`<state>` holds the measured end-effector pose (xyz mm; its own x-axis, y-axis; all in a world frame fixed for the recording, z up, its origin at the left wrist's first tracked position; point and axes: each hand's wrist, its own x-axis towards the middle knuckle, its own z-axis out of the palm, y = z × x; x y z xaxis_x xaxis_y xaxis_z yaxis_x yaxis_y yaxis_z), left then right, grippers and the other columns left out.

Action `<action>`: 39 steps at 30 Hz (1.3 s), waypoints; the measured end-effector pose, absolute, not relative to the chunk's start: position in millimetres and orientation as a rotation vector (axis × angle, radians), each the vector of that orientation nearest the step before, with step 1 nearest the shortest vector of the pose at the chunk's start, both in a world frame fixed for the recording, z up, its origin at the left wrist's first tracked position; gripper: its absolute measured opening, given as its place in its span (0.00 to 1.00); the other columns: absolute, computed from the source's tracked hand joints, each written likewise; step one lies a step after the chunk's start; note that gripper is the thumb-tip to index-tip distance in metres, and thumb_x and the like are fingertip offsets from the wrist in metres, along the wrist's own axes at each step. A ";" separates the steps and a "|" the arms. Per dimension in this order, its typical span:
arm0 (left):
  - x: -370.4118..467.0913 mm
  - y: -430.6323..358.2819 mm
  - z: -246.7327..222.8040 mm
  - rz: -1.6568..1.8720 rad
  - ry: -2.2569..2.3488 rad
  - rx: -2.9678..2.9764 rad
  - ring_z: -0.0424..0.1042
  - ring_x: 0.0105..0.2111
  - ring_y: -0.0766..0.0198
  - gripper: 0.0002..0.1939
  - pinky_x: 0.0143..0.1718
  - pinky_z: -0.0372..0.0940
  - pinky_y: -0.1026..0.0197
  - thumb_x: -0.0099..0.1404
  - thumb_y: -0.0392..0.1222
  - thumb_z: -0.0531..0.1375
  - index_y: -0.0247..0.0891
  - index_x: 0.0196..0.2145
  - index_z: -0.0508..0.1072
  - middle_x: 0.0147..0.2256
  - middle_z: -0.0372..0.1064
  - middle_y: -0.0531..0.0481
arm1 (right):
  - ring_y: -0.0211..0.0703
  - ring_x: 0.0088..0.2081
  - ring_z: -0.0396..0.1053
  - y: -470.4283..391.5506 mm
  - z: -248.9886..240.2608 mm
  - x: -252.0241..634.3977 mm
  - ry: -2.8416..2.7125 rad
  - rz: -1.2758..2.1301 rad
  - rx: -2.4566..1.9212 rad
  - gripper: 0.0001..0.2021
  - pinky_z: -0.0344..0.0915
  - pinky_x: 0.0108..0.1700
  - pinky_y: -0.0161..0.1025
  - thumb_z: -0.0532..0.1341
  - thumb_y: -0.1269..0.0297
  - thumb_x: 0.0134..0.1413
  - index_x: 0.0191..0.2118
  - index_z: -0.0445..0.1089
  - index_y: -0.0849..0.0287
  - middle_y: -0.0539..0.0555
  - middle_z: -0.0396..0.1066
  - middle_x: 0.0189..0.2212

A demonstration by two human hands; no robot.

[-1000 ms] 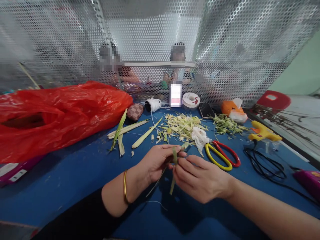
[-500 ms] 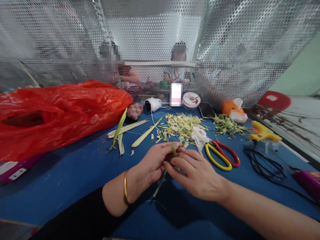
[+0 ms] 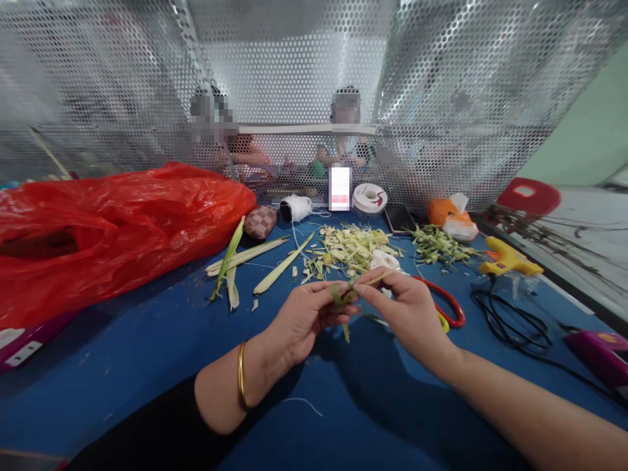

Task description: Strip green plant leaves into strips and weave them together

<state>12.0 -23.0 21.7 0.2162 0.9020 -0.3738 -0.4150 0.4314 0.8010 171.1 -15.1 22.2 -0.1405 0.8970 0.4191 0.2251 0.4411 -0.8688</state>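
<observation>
My left hand (image 3: pixel 301 317), with a gold bangle at its wrist, pinches a small folded piece of green leaf strip (image 3: pixel 338 296) over the middle of the table. The fingers of my right hand (image 3: pixel 412 314) are closed on a strip end at the same piece; a thin length sticks out toward the upper right. Narrow leaf ends hang below the fingers. Part of the piece is hidden by my fingertips. Behind my right hand lie scissors with red and yellow handles (image 3: pixel 454 304), partly covered. Pale leaf scraps (image 3: pixel 356 245) are heaped just beyond my hands.
Long leaf strips (image 3: pixel 279 267) lie left of the scraps, near a red plastic bag (image 3: pixel 127 222). White thread (image 3: pixel 299 208) and a ribbon spool (image 3: pixel 370 196) stand behind. A yellow glue gun (image 3: pixel 510 258) with black cable is at right. People sit beyond the perforated screen (image 3: pixel 289 65).
My right hand has moved right and turned, drawing a strip end up toward the right. The long strip that hung down between my hands no longer shows there. The view has shifted slightly.
</observation>
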 end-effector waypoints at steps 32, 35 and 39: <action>6.0 -18.8 22.8 0.952 0.969 0.553 0.75 0.26 0.68 0.05 0.25 0.70 0.71 0.62 0.36 0.62 0.30 0.31 0.76 0.29 0.76 0.45 | 0.49 0.51 0.67 2.3 11.2 180.9 -2.079 -0.074 -0.715 0.08 0.64 0.51 0.49 0.58 0.74 0.56 0.40 0.68 0.56 0.58 0.71 0.44; 4.8 -17.4 22.7 0.932 0.928 0.519 0.73 0.24 0.70 0.04 0.24 0.70 0.72 0.62 0.35 0.62 0.31 0.32 0.76 0.26 0.74 0.48 | 0.42 0.46 0.72 4.4 15.7 186.4 -2.331 -0.222 -0.411 0.10 0.63 0.52 0.45 0.53 0.75 0.60 0.37 0.70 0.57 0.53 0.76 0.37; 1.8 -14.8 23.1 0.925 0.936 0.477 0.72 0.23 0.70 0.04 0.22 0.70 0.71 0.62 0.33 0.61 0.31 0.32 0.75 0.26 0.73 0.49 | 0.43 0.49 0.71 7.1 17.1 191.6 -2.457 -0.346 -0.345 0.11 0.60 0.56 0.45 0.54 0.74 0.61 0.44 0.71 0.60 0.54 0.77 0.43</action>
